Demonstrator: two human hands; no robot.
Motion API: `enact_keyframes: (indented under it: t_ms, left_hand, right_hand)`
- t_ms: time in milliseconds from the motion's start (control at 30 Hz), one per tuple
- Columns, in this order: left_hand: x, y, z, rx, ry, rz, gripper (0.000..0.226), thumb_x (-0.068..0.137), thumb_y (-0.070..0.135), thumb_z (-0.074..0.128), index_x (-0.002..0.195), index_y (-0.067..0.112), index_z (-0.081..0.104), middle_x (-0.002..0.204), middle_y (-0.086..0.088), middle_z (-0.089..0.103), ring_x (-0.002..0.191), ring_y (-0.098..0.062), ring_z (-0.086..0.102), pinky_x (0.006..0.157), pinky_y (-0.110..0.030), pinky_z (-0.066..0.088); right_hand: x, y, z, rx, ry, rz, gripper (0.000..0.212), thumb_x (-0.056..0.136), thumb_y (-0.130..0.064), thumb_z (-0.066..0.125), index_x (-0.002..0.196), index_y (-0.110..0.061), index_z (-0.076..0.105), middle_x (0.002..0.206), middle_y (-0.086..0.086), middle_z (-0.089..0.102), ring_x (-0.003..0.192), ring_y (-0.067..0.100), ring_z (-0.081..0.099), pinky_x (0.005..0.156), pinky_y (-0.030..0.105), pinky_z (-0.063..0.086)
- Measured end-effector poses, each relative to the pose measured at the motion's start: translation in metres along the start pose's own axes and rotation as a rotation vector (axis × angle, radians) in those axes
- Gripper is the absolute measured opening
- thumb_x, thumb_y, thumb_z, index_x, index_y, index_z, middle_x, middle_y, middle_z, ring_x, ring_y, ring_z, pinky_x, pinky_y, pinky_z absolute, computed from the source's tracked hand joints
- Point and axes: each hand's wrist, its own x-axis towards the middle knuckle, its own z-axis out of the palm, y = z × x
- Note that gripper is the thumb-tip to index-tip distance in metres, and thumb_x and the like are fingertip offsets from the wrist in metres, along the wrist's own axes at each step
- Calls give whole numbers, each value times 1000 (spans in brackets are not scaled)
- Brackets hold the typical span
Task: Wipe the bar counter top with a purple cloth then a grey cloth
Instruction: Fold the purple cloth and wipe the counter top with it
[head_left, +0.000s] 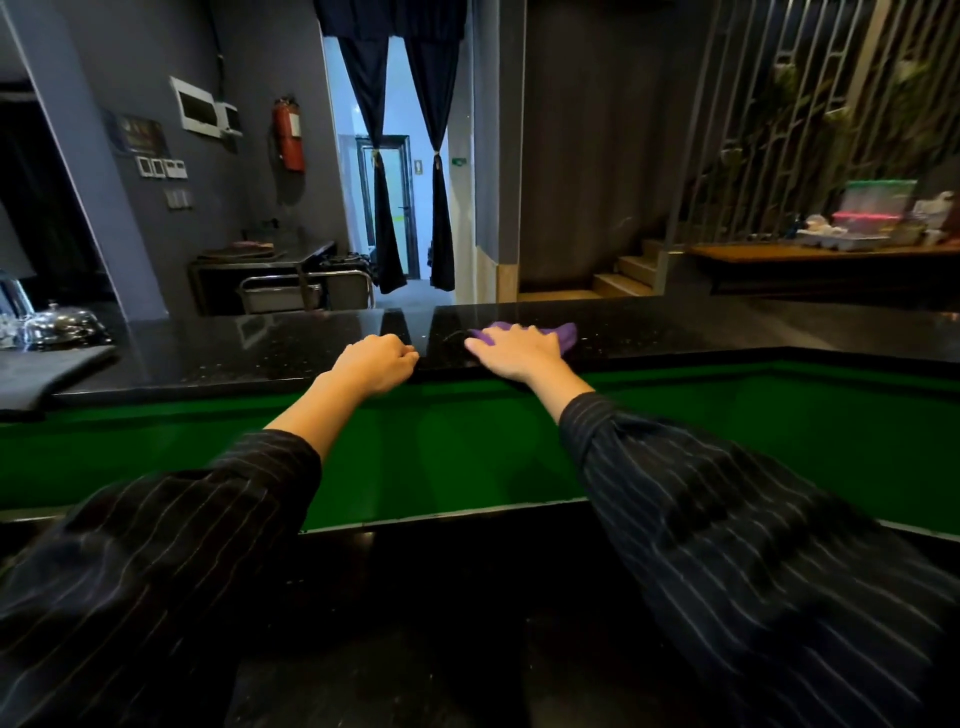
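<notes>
pressing straight fingers (491, 343) of the right hand (519, 353) down on the purple cloth (567, 332), mid-worktop (234, 358), near the front edge.
left hand (378, 361) clenched, holding nothing, resting on that edge just beside. judgement: keep palm weight even and sweep in overlapping passes out to the far side. what looks like the grey cloth (47, 371) lies at the left end, untouched.

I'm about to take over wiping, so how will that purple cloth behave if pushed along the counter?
Probably floppy: the cloth lies flattened under the right hand, its edges uneven. It looks thin, so likely light and apt to bunch. The glossy counter should let it slide easily.
</notes>
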Motion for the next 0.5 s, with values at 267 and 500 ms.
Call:
enact_keyframes:
  t_ms: [267, 500]
  left_hand:
    - [-13, 17, -3, -64, -8, -49, 24, 88, 12, 41, 91, 4, 64, 107, -24, 65, 85, -33, 55, 73, -33, 41]
    - [-30, 33, -22, -267, 36, 30, 41, 79, 0, 54, 118, 9, 63, 93, -16, 63, 81, -24, 54, 59, -25, 41]
  right_hand:
    - [-34, -22, 10, -145, 31, -251, 69, 89, -50, 53, 145, -17, 28, 144, 22, 42, 133, 43, 38, 106, 62, 30]
    - [-52, -34, -45, 177, -127, -337, 27, 86, -3, 47, 111, -8, 55, 104, 19, 57, 99, 34, 59, 73, 35, 43]
